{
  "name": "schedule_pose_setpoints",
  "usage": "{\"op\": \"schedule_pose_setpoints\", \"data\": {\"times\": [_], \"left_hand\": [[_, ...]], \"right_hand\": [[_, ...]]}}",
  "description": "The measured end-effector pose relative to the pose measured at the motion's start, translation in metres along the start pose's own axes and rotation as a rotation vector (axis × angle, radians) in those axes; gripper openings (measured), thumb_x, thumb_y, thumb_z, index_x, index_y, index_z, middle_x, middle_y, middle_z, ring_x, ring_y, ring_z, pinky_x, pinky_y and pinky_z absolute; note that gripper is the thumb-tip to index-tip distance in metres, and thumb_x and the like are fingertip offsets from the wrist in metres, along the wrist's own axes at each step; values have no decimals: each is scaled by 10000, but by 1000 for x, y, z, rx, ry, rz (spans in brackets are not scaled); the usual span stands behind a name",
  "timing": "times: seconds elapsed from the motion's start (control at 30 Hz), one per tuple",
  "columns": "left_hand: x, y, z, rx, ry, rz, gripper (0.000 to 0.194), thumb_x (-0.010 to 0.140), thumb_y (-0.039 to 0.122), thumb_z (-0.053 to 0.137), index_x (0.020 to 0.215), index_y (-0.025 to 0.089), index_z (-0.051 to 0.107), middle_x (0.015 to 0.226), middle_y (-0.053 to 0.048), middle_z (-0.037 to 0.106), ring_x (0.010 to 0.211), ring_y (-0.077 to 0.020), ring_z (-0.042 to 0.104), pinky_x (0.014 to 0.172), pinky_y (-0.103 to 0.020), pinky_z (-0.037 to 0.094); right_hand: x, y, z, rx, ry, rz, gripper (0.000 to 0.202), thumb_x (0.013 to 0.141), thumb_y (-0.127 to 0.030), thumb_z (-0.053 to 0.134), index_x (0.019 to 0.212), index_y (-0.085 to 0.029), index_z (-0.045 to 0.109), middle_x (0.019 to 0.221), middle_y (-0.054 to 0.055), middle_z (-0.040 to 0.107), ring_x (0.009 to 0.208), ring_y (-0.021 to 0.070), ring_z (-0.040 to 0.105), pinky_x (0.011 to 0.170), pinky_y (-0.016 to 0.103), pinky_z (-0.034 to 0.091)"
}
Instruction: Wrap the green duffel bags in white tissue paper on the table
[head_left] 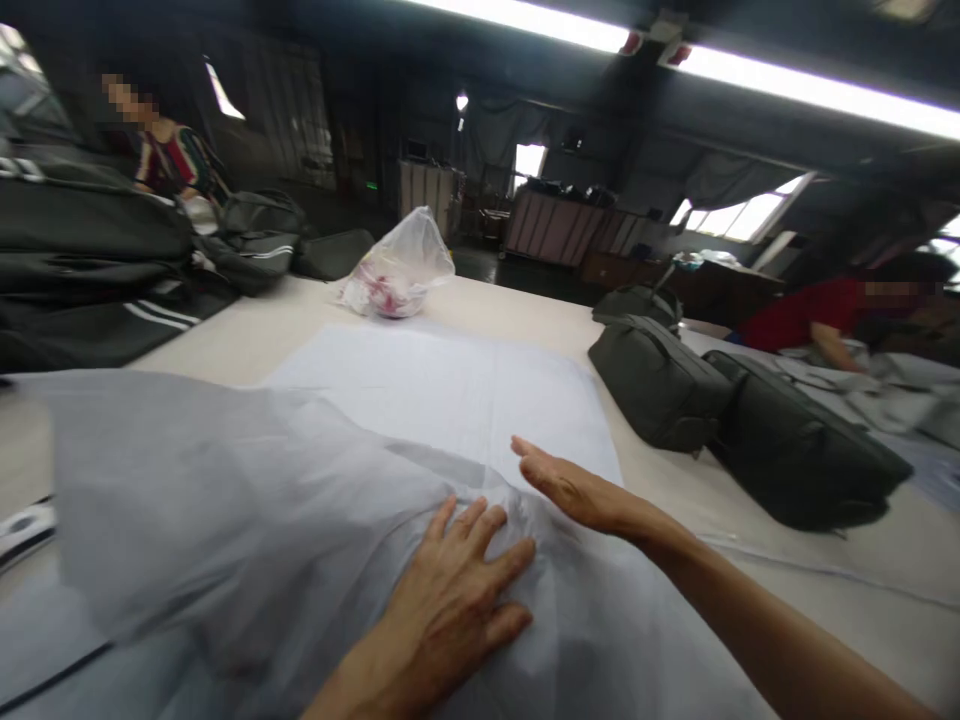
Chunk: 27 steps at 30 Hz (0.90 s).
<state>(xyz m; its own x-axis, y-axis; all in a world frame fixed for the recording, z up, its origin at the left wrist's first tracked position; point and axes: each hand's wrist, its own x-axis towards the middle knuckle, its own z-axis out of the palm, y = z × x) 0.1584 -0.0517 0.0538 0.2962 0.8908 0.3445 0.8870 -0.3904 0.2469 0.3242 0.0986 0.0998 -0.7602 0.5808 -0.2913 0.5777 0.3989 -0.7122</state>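
Observation:
A large grey translucent sheet (247, 480) lies rumpled across the near side of the table, its left part raised in folds. My left hand (457, 590) presses on it with fingers spread, gripping nothing. Just beyond and to the right, my right hand (562, 485) is held edge-on at the sheet's far border, fingers stretched out. Under and past the grey sheet, a smooth white sheet (450, 380) lies flat on the table. Folds hide whatever is beneath the grey sheet.
On the pale table (540, 305) stands a clear plastic bag (401, 270) with something reddish inside. Dark bags (660, 385) sit at the right, and more black bags (82, 250) are piled at the left. A person (169, 150) is at the far left, another (802, 310) at the right.

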Motion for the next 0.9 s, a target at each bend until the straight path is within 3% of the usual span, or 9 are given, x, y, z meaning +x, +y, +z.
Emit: {"op": "schedule_pose_setpoints", "data": {"times": [0.07, 0.17, 0.33, 0.4, 0.5, 0.6, 0.73, 0.8, 0.9], "left_hand": [[0, 4, -4, -54, -22, -25, 453, 878, 511, 589, 1301, 365, 521, 1325, -38, 537, 1268, -259, 468, 1118, -534, 325], [1, 5, -5, -86, -12, -36, 486, 872, 572, 565, 1273, 298, 537, 1337, -63, 538, 1265, -248, 468, 1122, -521, 322], [3, 3, -2, -103, 28, -14, 671, 842, 696, 497, 1267, 178, 535, 1341, -155, 550, 1258, -292, 494, 1090, -550, 346], [0, 1, -13, -127, 27, 37, 614, 851, 659, 524, 1205, 159, 576, 1289, -162, 589, 1221, -297, 532, 1049, -516, 400], [-27, -13, -48, -185, 107, 127, 440, 868, 518, 612, 1144, 175, 606, 1227, -112, 633, 1128, -256, 595, 982, -397, 463], [-85, -48, -86, -294, 274, 36, 243, 920, 370, 575, 1090, 208, 634, 1086, -53, 680, 979, -186, 640, 883, -297, 494], [-181, -120, -116, -441, 544, -338, 228, 968, 300, 454, 886, 206, 644, 825, -20, 653, 801, -148, 624, 767, -258, 501], [-217, -160, -119, -415, 699, -519, 212, 942, 357, 491, 980, 197, 624, 946, -55, 651, 924, -187, 618, 850, -310, 504], [-246, -214, -117, -400, 837, -707, 478, 897, 490, 518, 1247, 164, 525, 1335, -150, 521, 1292, -276, 450, 1105, -455, 352]], "right_hand": [[3, 4, 8, -1, 85, -1, 865, 892, -744, 310, 1515, -143, 301, 1581, 103, 245, 1469, 267, 205, 1227, 454, 105], [5, 14, 28, -26, 55, 25, 965, 846, -800, 294, 1517, -107, 286, 1569, 128, 265, 1458, 277, 238, 1225, 449, 137], [1, 20, 47, -60, 128, -5, 877, 886, -740, 255, 1512, -128, 311, 1554, 95, 313, 1449, 248, 270, 1226, 434, 137], [-2, 17, 49, -120, 166, 0, 848, 896, -717, 262, 1508, -132, 320, 1549, 87, 328, 1440, 240, 292, 1222, 420, 168], [-4, 10, 46, -326, 203, 5, 808, 892, -708, 291, 1492, -171, 364, 1529, 84, 369, 1423, 253, 329, 1213, 451, 195], [-5, -9, 42, -540, 320, 52, 781, 859, -726, 357, 1400, -183, 507, 1476, 119, 451, 1401, 315, 362, 1193, 551, 185], [6, -70, 58, -403, 469, 64, 702, 911, -674, 312, 1354, -187, 554, 1442, 110, 503, 1361, 286, 434, 1173, 478, 294], [25, -109, 77, -313, 451, 44, 692, 900, -666, 362, 1355, -180, 552, 1428, 111, 519, 1346, 285, 453, 1165, 456, 314], [66, -163, 108, -237, 377, 8, 734, 846, -644, 510, 1395, -158, 501, 1440, 127, 503, 1340, 291, 455, 1155, 447, 320]]}}
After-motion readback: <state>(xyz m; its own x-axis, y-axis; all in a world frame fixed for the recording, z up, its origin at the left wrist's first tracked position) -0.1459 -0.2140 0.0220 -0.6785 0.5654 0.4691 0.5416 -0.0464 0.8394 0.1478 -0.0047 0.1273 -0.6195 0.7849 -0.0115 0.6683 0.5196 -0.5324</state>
